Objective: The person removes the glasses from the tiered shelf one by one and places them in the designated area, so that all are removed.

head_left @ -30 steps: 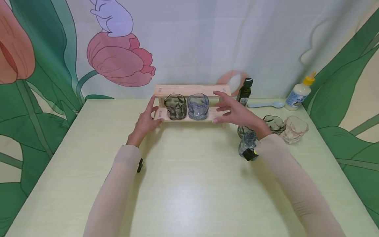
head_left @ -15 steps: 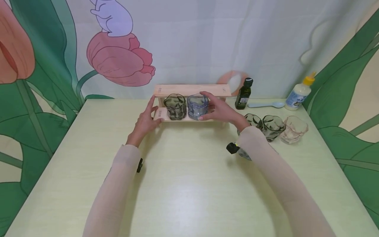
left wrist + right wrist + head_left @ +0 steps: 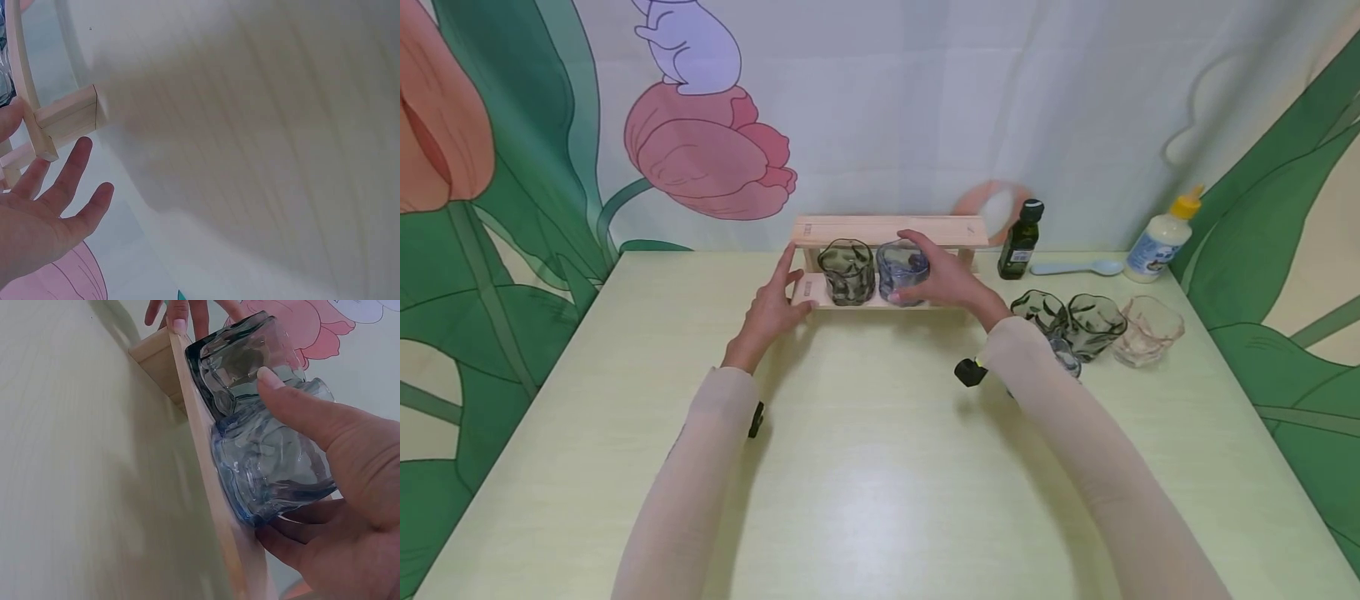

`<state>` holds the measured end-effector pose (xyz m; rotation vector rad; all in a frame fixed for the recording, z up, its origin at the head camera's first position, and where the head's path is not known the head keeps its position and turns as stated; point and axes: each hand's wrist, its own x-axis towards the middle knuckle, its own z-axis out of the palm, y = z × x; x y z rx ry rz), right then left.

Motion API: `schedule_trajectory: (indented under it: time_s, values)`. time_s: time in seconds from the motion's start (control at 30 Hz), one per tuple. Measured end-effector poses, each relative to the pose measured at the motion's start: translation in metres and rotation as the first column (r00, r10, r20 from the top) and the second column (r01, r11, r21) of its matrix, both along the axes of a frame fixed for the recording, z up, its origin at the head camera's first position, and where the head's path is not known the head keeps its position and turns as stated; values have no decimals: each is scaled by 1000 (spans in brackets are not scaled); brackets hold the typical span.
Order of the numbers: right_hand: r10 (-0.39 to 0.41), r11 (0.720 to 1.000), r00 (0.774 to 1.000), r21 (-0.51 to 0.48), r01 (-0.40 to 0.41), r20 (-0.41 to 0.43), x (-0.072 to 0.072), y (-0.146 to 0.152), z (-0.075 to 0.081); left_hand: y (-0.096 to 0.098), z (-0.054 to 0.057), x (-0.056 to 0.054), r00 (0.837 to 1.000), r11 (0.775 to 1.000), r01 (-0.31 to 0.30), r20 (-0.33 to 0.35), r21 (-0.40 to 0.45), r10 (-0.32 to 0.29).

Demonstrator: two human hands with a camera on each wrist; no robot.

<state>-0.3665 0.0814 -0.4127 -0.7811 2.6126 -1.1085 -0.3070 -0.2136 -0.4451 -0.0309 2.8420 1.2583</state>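
Note:
A small two-tier wooden rack [image 3: 891, 229] stands at the back of the table. On its lower shelf sit a grey-green glass [image 3: 847, 273] and, to its right, a blue-tinted glass [image 3: 895, 263], both with wavy walls. My right hand [image 3: 943, 277] grips the blue glass, thumb on the near side and fingers on the far side; the right wrist view shows this blue glass [image 3: 269, 459] close against the grey one. My left hand [image 3: 771, 312] holds the rack's left end, thumb at the lower shelf's front edge, index finger up by the top board, other fingers spread in the left wrist view.
Right of the rack stand a dark bottle [image 3: 1021, 242], a light-blue spoon [image 3: 1078, 267] and a white bottle with a yellow cap [image 3: 1161, 233]. Nearer are two grey glasses [image 3: 1093, 325], a pinkish glass [image 3: 1147, 332] and a glass partly hidden by my right sleeve [image 3: 1037, 362].
My right hand has moved left from the rack's right end and taken hold of the blue glass. The blue glass has barely shifted. My left hand has stayed on the rack.

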Motion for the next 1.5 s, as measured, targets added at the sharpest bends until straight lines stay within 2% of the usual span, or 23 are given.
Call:
schedule_trajectory:
  time_s: [0.5,1.07,1.27,1.5]
  values:
    - [-70,997,997,-19,70,-21,5,-4,0,1,1,2,1000,1000,-3,-2,-7,3]
    - [-72,996,997,-50,73,6,9,6,-1,1,0,1,1000,1000,8,-10,-7,-8]
    - [-55,997,998,-57,55,-15,14,19,8,2,-1,1,1000,1000,9,-6,-12,-9]
    - [-68,998,997,-11,68,-20,17,39,21,2,0,-1,1000,1000,-8,-6,-26,8]
